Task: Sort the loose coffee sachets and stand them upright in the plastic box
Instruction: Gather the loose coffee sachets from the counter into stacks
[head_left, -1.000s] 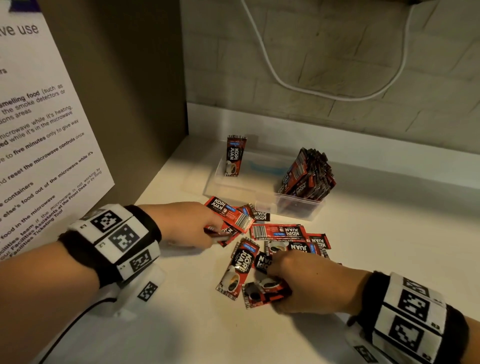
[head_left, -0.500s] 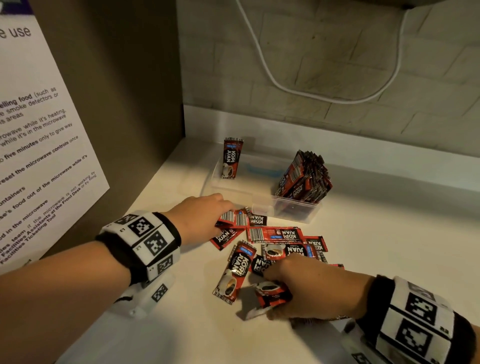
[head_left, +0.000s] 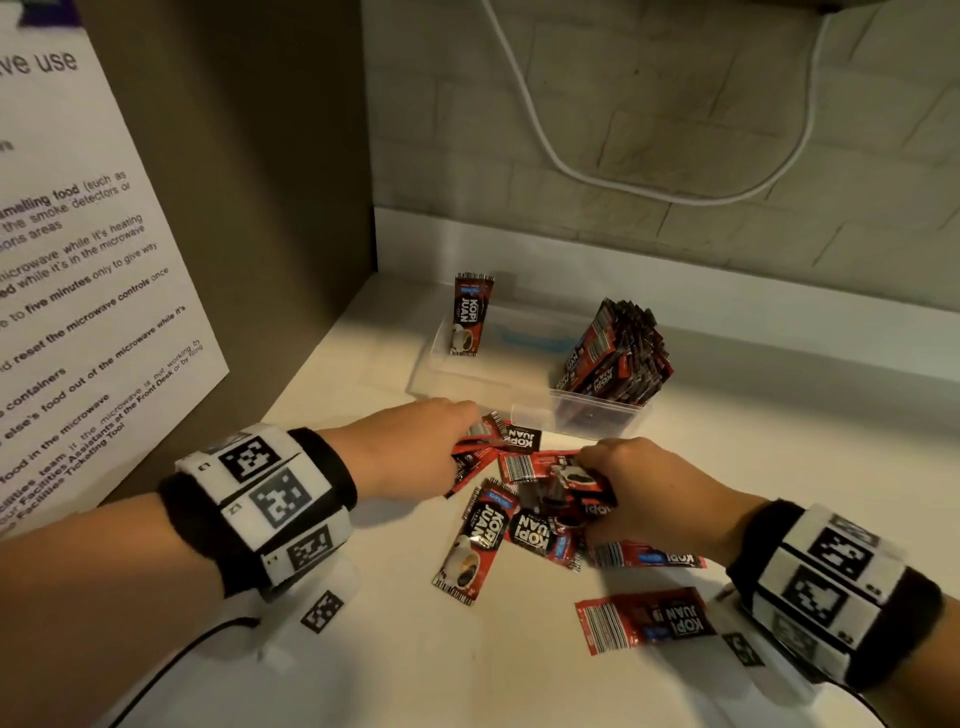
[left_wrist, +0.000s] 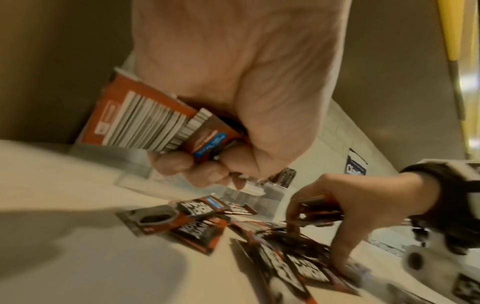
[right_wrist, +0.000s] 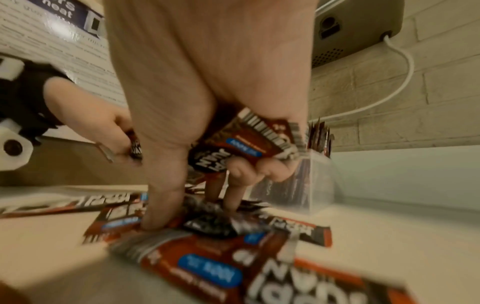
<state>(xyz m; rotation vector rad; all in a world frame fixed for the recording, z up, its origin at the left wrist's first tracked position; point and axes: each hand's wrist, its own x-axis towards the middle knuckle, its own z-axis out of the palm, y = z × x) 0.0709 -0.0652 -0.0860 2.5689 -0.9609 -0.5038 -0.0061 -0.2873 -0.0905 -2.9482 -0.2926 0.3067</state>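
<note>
Several loose red-and-black coffee sachets lie scattered on the white counter in front of a clear plastic box. A bundle of sachets stands upright at the box's right end, and one sachet stands at its left end. My left hand hovers over the pile's left side and grips a few sachets in curled fingers. My right hand holds collected sachets against the palm, while its thumb and two fingers press down on the pile.
A brown cabinet side with a printed microwave notice stands close on the left. A white cable hangs on the brick wall behind the box. One sachet lies apart near my right wrist. Bare counter extends to the right.
My left hand has moved forward toward the box with its sachets. My right hand has shifted up into the pile's middle, uncovering sachets near its wrist.
</note>
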